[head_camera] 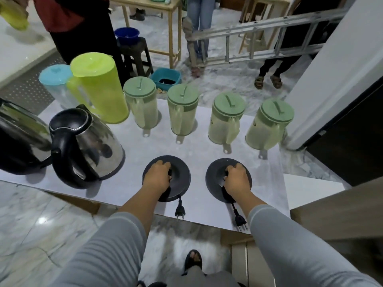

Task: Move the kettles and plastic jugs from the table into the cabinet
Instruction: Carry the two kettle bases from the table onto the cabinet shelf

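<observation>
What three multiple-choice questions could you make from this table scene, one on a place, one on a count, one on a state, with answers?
1. Where do the two plugs lie?
A. At the table's near edge
B. Beside the blue jug
C. On the floor

2. How many pale green jugs stand in the row?
A. Two
B. Four
C. Six

3. What are the hands doing?
A. Hanging idle
B. Lifting a kettle
C. Each gripping a black base

Answers: 1 A, both plugs overhang the near edge of the table. 2 B, four green-lidded jugs stand side by side. 3 C, the left hand curls its fingers on the left base and the right hand on the right base, while the kettle stands untouched.
</observation>
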{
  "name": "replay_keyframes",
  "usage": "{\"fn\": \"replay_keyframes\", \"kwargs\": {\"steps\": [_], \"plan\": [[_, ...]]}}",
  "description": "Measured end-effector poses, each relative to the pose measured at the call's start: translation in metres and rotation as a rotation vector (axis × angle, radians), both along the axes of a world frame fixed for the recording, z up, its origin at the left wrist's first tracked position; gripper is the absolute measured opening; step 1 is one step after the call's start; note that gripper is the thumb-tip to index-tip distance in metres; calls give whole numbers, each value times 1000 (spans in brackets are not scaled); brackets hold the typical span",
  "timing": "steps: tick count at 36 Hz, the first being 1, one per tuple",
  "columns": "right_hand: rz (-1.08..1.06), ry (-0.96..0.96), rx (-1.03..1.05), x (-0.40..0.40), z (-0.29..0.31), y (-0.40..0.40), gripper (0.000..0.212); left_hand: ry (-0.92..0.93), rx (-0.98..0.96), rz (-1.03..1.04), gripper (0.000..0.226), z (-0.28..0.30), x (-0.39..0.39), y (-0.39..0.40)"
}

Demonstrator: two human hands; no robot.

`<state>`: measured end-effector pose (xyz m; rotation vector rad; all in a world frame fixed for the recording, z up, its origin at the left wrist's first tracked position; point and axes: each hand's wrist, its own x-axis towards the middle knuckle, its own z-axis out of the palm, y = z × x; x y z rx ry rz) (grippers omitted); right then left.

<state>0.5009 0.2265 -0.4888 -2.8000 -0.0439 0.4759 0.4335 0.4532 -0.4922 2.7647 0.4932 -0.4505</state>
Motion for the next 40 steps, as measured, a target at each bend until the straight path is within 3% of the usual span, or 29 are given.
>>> {"fn": "replay_keyframes", "kwargs": {"steps": [6,17,27,40], "plan": [[18,-5,-99,-6,10,2,38,23,9,-64,37,8,1,3],[-160,-88,-58,-47,49,17,38,-81,25,-260,32,48,-2,22],[-481,-118,-80,-161,89,28,42,-169,55,-644,33,89,-37,24],[-823,-216,-106,-293,119,5,39,-228,46,-906,32,129,-110,-16]]}}
